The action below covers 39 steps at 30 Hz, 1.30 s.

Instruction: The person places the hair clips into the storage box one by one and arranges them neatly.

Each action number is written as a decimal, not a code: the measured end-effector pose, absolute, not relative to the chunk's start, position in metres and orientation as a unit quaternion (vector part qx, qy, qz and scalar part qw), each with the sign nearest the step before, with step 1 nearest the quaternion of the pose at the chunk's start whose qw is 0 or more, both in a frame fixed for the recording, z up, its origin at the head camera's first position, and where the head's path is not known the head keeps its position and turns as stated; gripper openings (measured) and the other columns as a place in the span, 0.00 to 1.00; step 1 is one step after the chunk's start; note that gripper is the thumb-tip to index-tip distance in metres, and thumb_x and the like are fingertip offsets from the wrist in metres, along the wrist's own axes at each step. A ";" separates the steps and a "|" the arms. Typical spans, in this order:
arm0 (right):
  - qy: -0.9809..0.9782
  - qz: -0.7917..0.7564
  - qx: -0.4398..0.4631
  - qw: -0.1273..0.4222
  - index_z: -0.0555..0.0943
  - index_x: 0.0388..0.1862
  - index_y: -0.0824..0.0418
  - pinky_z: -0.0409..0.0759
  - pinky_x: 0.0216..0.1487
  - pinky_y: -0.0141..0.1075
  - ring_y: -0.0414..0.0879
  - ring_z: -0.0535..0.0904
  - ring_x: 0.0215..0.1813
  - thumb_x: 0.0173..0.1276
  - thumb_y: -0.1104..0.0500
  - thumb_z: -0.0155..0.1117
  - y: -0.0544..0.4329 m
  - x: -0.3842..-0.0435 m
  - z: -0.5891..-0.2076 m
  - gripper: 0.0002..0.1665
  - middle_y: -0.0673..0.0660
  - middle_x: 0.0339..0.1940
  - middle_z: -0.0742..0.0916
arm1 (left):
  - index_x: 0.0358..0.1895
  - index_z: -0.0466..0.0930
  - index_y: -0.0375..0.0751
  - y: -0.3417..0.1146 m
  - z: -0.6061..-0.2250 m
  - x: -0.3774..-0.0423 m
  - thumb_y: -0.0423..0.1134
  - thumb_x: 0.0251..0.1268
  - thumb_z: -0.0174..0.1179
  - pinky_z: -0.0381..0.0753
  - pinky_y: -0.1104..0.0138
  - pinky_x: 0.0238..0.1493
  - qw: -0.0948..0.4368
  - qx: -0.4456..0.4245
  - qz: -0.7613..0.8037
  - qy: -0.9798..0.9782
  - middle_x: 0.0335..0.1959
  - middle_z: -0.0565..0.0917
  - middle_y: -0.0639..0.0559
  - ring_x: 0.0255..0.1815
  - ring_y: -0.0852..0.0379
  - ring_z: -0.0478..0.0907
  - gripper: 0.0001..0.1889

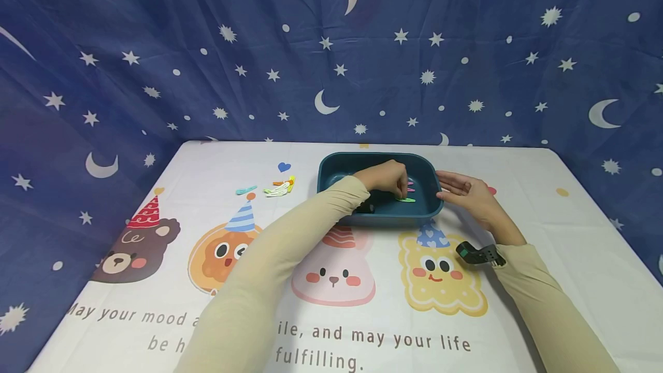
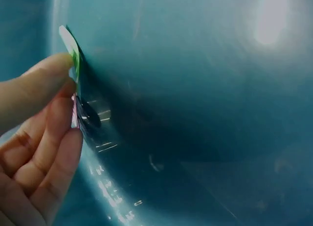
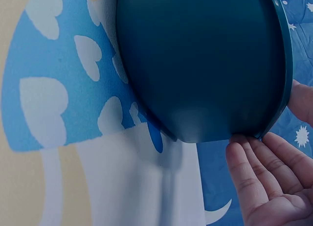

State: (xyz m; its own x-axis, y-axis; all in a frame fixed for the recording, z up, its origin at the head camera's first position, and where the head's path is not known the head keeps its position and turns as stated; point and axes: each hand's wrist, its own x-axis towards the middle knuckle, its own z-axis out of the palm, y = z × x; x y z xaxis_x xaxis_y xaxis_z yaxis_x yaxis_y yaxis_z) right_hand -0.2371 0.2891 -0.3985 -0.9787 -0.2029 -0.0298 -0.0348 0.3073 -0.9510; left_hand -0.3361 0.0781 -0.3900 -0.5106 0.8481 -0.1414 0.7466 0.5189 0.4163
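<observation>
In the head view, a dark teal plastic bin (image 1: 378, 220) stands on the tabletop. My left hand (image 1: 385, 178) reaches inside it over the near rim. Thumb and fingertip pinch a green snap hair clip (image 2: 76, 57) near the bin's floor, as the left wrist view shows. Beside it lie pink hair clips (image 1: 411, 190), partly covered by the fingers. From outside, my right hand (image 1: 471, 197) touches the bin's right end. Its fingers (image 3: 254, 169) lie fairly straight against the wall, with the thumb (image 3: 301, 101) apart from them at the edge.
Left of the bin, on the printed white tablecloth (image 1: 207, 160), lie a light blue clip (image 1: 246, 190) and a small cluster of white clips (image 1: 278, 190) with orange and yellow ones. A blue star-and-moon curtain (image 1: 362, 73) hangs behind the table.
</observation>
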 end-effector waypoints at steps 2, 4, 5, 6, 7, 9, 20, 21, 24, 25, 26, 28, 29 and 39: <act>0.805 -0.585 -0.075 0.072 0.61 0.70 0.69 0.74 0.50 0.18 0.21 0.75 0.52 0.64 0.59 0.64 0.289 -0.237 -0.399 0.39 0.71 0.69 0.66 | 0.32 0.89 0.41 0.078 -0.389 -0.336 0.31 0.56 0.65 0.79 0.75 0.40 0.163 0.466 0.146 0.858 0.36 0.88 0.50 0.38 0.60 0.82 0.04; 0.805 -0.584 -0.075 0.070 0.61 0.70 0.69 0.74 0.50 0.18 0.20 0.75 0.52 0.63 0.58 0.65 0.289 -0.238 -0.399 0.39 0.71 0.69 0.66 | 0.33 0.89 0.41 0.078 -0.389 -0.336 0.31 0.55 0.66 0.79 0.74 0.40 0.159 0.463 0.143 0.860 0.36 0.88 0.50 0.38 0.59 0.82 0.04; 0.805 -0.584 -0.074 0.069 0.61 0.69 0.70 0.74 0.50 0.18 0.20 0.75 0.51 0.63 0.58 0.65 0.289 -0.238 -0.400 0.39 0.70 0.68 0.67 | 0.33 0.89 0.41 0.078 -0.389 -0.336 0.31 0.55 0.66 0.79 0.74 0.40 0.156 0.462 0.141 0.861 0.36 0.88 0.50 0.38 0.59 0.82 0.04; 0.805 -0.584 -0.074 0.068 0.61 0.69 0.70 0.75 0.50 0.18 0.20 0.75 0.51 0.63 0.58 0.65 0.289 -0.238 -0.400 0.39 0.70 0.68 0.67 | 0.33 0.89 0.41 0.078 -0.389 -0.336 0.31 0.55 0.66 0.79 0.74 0.40 0.153 0.461 0.140 0.863 0.36 0.88 0.50 0.38 0.59 0.82 0.04; 0.805 -0.584 -0.074 0.068 0.61 0.69 0.70 0.75 0.50 0.18 0.20 0.75 0.51 0.63 0.58 0.65 0.289 -0.239 -0.401 0.39 0.69 0.68 0.68 | 0.33 0.89 0.41 0.078 -0.390 -0.336 0.31 0.54 0.66 0.78 0.75 0.40 0.151 0.461 0.139 0.863 0.36 0.88 0.50 0.38 0.59 0.82 0.04; 0.805 -0.584 -0.074 0.067 0.62 0.69 0.70 0.75 0.50 0.18 0.20 0.75 0.51 0.63 0.58 0.65 0.289 -0.240 -0.402 0.40 0.69 0.68 0.68 | 0.33 0.88 0.41 0.078 -0.391 -0.337 0.32 0.53 0.67 0.78 0.75 0.39 0.148 0.460 0.138 0.864 0.36 0.88 0.50 0.38 0.60 0.82 0.04; 0.803 -0.587 -0.075 0.068 0.61 0.69 0.70 0.75 0.49 0.18 0.20 0.75 0.51 0.63 0.59 0.65 0.289 -0.238 -0.400 0.39 0.72 0.68 0.66 | 0.32 0.87 0.41 0.074 -0.395 -0.338 0.38 0.48 0.72 0.79 0.76 0.38 0.158 0.433 0.157 0.873 0.34 0.88 0.50 0.35 0.61 0.83 0.08; 0.803 -0.588 -0.075 0.068 0.61 0.69 0.70 0.75 0.49 0.18 0.20 0.75 0.51 0.63 0.59 0.64 0.289 -0.238 -0.400 0.39 0.72 0.68 0.66 | 0.32 0.87 0.41 0.074 -0.395 -0.338 0.38 0.47 0.72 0.79 0.76 0.38 0.157 0.432 0.156 0.874 0.34 0.88 0.51 0.35 0.61 0.83 0.08; 0.802 -0.589 -0.075 0.067 0.61 0.69 0.70 0.75 0.50 0.18 0.20 0.75 0.51 0.63 0.60 0.64 0.289 -0.238 -0.400 0.39 0.72 0.68 0.66 | 0.33 0.87 0.41 0.073 -0.395 -0.337 0.39 0.47 0.73 0.79 0.76 0.37 0.155 0.430 0.154 0.876 0.33 0.88 0.51 0.34 0.61 0.83 0.09; 0.802 -0.589 -0.074 0.067 0.61 0.69 0.70 0.75 0.50 0.18 0.20 0.75 0.51 0.63 0.60 0.64 0.289 -0.238 -0.400 0.39 0.72 0.68 0.66 | 0.33 0.87 0.41 0.073 -0.395 -0.336 0.39 0.47 0.73 0.79 0.76 0.37 0.155 0.431 0.154 0.876 0.33 0.88 0.51 0.34 0.61 0.82 0.10; 0.802 -0.590 -0.074 0.068 0.61 0.69 0.70 0.74 0.50 0.18 0.20 0.75 0.50 0.63 0.60 0.65 0.288 -0.238 -0.401 0.39 0.72 0.68 0.66 | 0.33 0.87 0.41 0.073 -0.395 -0.336 0.40 0.47 0.73 0.79 0.76 0.37 0.156 0.431 0.154 0.876 0.33 0.88 0.51 0.34 0.61 0.82 0.10; 0.802 -0.589 -0.073 0.068 0.61 0.69 0.70 0.74 0.50 0.18 0.20 0.75 0.50 0.63 0.60 0.65 0.288 -0.237 -0.401 0.39 0.72 0.68 0.66 | 0.33 0.87 0.40 0.072 -0.394 -0.335 0.40 0.46 0.73 0.79 0.76 0.36 0.157 0.431 0.153 0.875 0.34 0.87 0.51 0.34 0.61 0.82 0.10; 0.802 -0.589 -0.073 0.068 0.61 0.69 0.70 0.74 0.50 0.18 0.20 0.75 0.51 0.63 0.60 0.65 0.288 -0.237 -0.401 0.39 0.72 0.68 0.66 | 0.32 0.87 0.40 0.072 -0.394 -0.334 0.39 0.47 0.73 0.79 0.76 0.36 0.158 0.431 0.152 0.875 0.34 0.87 0.50 0.34 0.60 0.82 0.10; 0.809 -0.579 -0.068 0.072 0.61 0.70 0.68 0.74 0.50 0.18 0.23 0.74 0.55 0.64 0.59 0.64 0.288 -0.236 -0.397 0.39 0.70 0.69 0.66 | 0.30 0.87 0.41 0.075 -0.396 -0.335 0.38 0.49 0.71 0.79 0.76 0.35 0.152 0.436 0.142 0.876 0.33 0.87 0.52 0.33 0.62 0.82 0.05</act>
